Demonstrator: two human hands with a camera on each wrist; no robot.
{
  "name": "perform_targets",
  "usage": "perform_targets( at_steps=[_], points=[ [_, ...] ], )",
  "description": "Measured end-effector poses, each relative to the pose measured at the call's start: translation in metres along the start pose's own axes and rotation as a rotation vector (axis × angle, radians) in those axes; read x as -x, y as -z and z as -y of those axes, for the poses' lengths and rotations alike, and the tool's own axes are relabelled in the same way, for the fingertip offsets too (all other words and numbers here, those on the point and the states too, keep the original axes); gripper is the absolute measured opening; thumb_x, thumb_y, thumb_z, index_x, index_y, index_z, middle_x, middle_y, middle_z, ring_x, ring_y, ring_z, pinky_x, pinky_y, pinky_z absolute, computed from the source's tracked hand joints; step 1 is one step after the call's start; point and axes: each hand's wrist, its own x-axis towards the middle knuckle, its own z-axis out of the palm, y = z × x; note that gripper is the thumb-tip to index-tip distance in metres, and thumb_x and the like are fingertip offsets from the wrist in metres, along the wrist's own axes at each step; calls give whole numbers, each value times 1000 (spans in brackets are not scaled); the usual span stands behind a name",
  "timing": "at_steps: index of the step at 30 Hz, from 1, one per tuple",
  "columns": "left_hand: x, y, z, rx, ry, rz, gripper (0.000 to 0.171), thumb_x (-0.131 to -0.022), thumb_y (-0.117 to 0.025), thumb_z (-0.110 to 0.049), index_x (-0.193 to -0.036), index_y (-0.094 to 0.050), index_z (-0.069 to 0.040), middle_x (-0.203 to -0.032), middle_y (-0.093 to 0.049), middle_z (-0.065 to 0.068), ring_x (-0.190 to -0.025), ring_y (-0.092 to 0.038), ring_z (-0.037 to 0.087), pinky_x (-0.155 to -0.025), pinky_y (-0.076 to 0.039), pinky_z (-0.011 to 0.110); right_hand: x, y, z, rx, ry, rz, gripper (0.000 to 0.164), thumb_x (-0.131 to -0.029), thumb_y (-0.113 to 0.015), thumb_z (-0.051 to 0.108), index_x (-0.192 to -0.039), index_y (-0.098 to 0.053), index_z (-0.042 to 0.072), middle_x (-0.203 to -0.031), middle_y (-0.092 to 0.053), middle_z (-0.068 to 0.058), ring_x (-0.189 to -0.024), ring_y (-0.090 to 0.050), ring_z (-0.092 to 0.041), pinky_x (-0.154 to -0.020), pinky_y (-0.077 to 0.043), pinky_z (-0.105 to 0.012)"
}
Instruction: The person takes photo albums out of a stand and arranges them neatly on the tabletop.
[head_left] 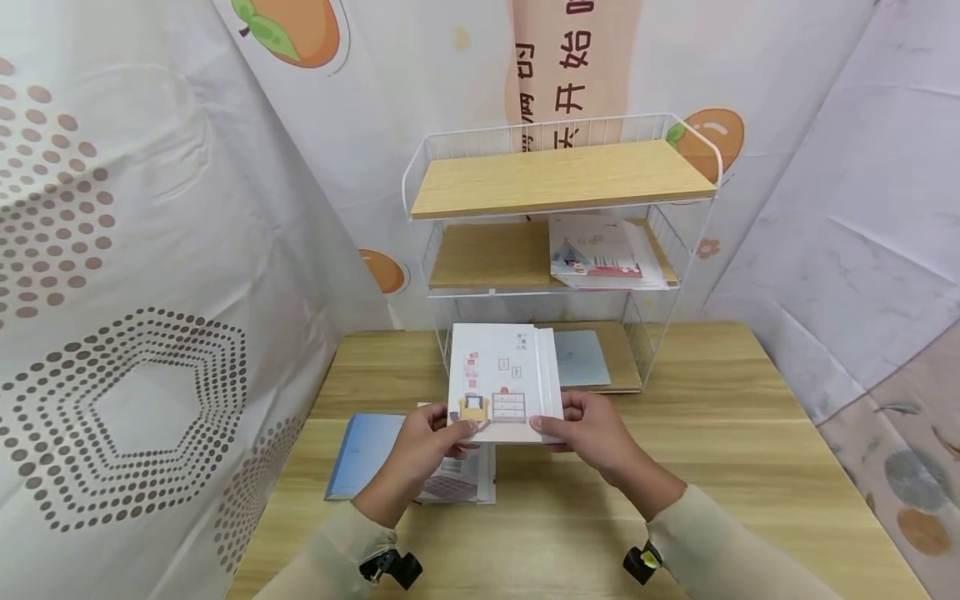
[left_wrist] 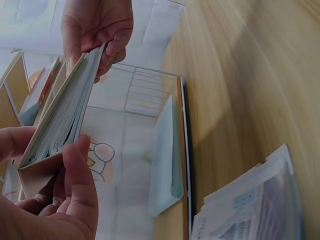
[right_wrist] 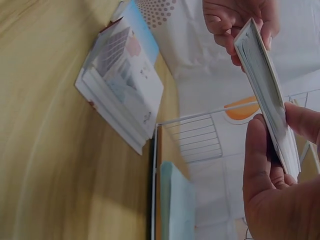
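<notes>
A white-covered notebook (head_left: 510,367) with a drawing of a yellow chair and a drawer cabinet is held up over the table, in front of the shelf. My left hand (head_left: 420,446) pinches its left side near the bottom corner, thumb on the cover. On the opposite side my right hand (head_left: 603,437) grips the lower corner, its thumb also on top. In the left wrist view the page edges of the notebook (left_wrist: 65,112) show between two covers. The right wrist view has it edge-on too, between both hands. Its underside is mostly hidden in the head view.
A three-tier white wire shelf (head_left: 562,179) with wooden boards stands at the back. Notebooks (head_left: 600,250) lie on its middle tier; a pale blue notebook (head_left: 581,358) is on the bottom one. Left on the table are a blue notebook (head_left: 367,454) and a stack of notebooks (right_wrist: 127,95).
</notes>
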Motion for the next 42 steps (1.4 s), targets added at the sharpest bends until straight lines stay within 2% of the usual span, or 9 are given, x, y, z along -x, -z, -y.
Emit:
perform_targets(
  at_steps=[5, 17, 26, 31, 37, 42],
  points=[
    [2, -7, 15, 2, -13, 3, 41, -92, -74, -15, -126, -65, 6, -99, -75, 13, -80, -76, 22, -66, -60, 30, 4, 3, -16, -15, -6, -2, 43, -87, -84, 13, -120, -65, -7, -98, -77, -14, -84, -75, -21, -73, -65, -39],
    [5, -18, 49, 39, 20, -10, 47, -92, -76, -19, -129, -63, 7, -98, -76, 9, -81, -76, 19, -67, -61, 30, 10, 4, -45, -49, -21, 13, 47, -88, -83, 15, -124, -62, -9, -98, -77, -13, -84, -74, -20, -75, -65, -42],
    [9, -32, 72, 82, 44, -28, 49, -90, -78, -16, -127, -62, 11, -95, -74, 10, -78, -74, 17, -68, -64, 30, 18, 4, -71, -65, -79, -30, 44, -87, -84, 16, -117, -64, -9, -92, -76, -13, -81, -73, -21, -73, -65, -39],
    [9, -39, 88, 121, 61, -64, 47, -89, -78, -14, -124, -63, 13, -95, -75, 11, -77, -72, 14, -71, -65, 35, 21, 3, -83, -73, -93, -50, 50, -87, -84, 14, -122, -61, -11, -95, -76, -14, -81, -74, -20, -73, -65, -40],
    [8, -52, 103, 197, 102, -139, 42, -87, -80, -11, -118, -65, 13, -90, -75, 9, -74, -71, 13, -71, -65, 36, 19, 3, -99, -62, -130, -74, 51, -87, -84, 14, -125, -61, -10, -96, -76, -13, -81, -74, -19, -75, -65, -41],
    [9, -59, 112, 186, 112, -163, 40, -87, -81, -11, -116, -65, 13, -91, -76, 12, -75, -71, 14, -72, -65, 37, 16, 4, -110, -43, -140, -87, 47, -86, -85, 13, -121, -63, -10, -91, -76, -12, -76, -72, -18, -69, -65, -40]
  ],
)
